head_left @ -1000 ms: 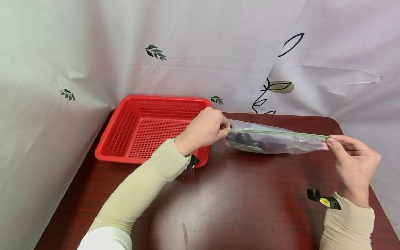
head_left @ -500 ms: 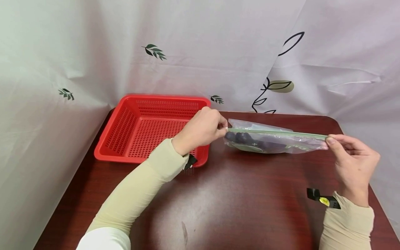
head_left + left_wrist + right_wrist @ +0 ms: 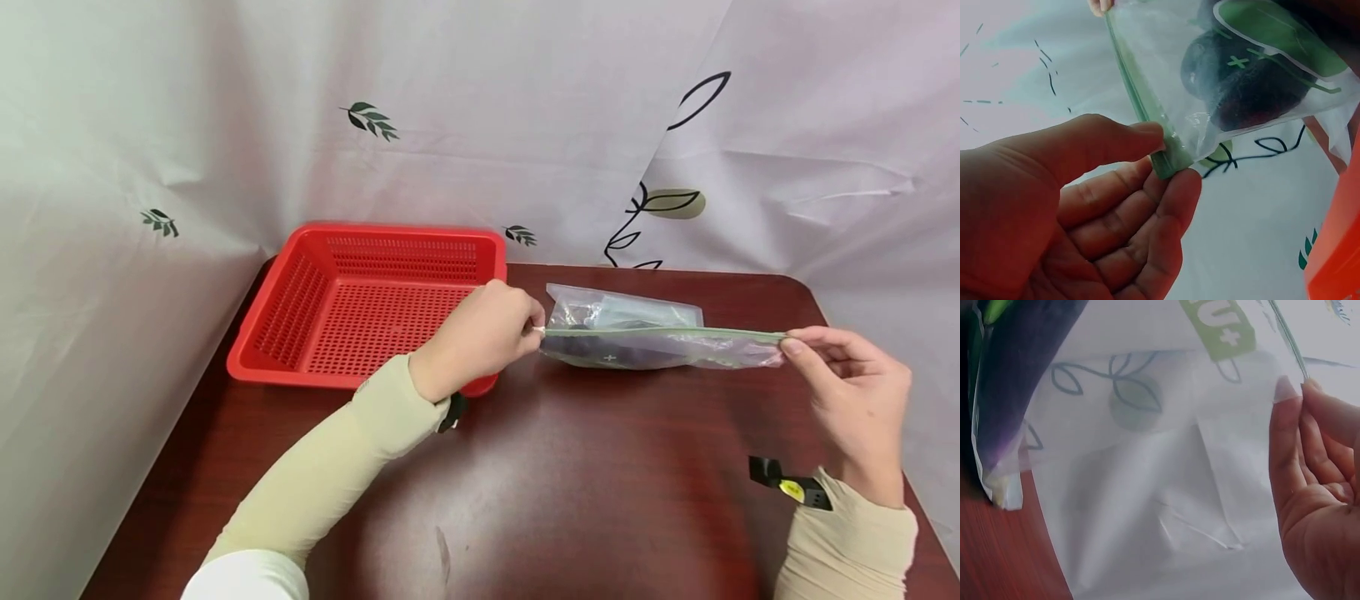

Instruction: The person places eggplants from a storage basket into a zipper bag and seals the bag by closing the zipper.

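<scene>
A clear zip bag (image 3: 652, 348) with a green zip strip is stretched sideways over the table's right half. Dark purple vegetables (image 3: 1260, 94) are inside; the long one in the right wrist view looks like an eggplant (image 3: 1022, 369). My left hand (image 3: 483, 337) pinches the left end of the strip between thumb and finger, near the basket's right side. At the other end, my right hand (image 3: 855, 392) pinches the bag's corner the same way. The strip runs nearly straight between both hands. Whether its zip is closed I cannot tell.
A red perforated basket (image 3: 322, 379) stands on the left of the dark red table (image 3: 585, 483), partly behind my left hand. Clear plastic with a pale blue patch (image 3: 637, 310) lies just behind the zip strip. A white leaf-printed curtain (image 3: 450, 125) hangs behind.
The zip strip has come down toward me, and more of the plastic behind it shows. My left hand has dropped slightly; both hands keep their pinch on the zip bag.
</scene>
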